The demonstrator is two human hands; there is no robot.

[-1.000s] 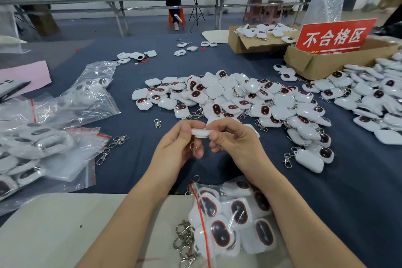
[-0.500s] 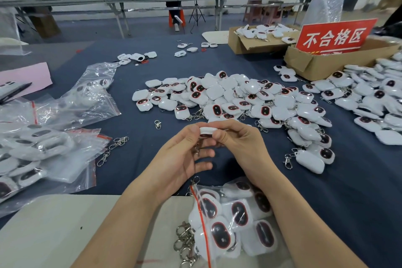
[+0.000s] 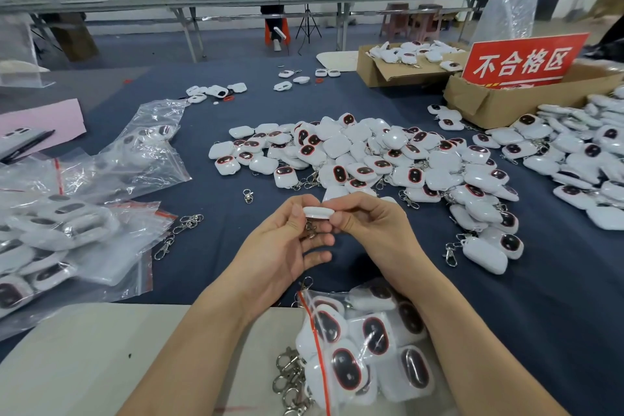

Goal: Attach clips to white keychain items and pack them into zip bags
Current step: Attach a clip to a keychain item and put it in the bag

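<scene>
Left grip (image 3: 280, 257): thumb on left end of white keychain item (image 3: 316, 213), fingers curled beneath, touching metal clip (image 3: 310, 230) that hangs under it. Right grip (image 3: 374, 230): pinching item's right end. Item held edge-on between both grips, above table (image 3: 574, 297). Just below hands: zip bag (image 3: 364, 341) with red seal, full of same items, lying partly on pale board (image 3: 101, 365); loose clips (image 3: 290, 378) beside it. Beyond hands: pile of white items (image 3: 371, 159). Far left: more filled bags (image 3: 50, 240).
</scene>
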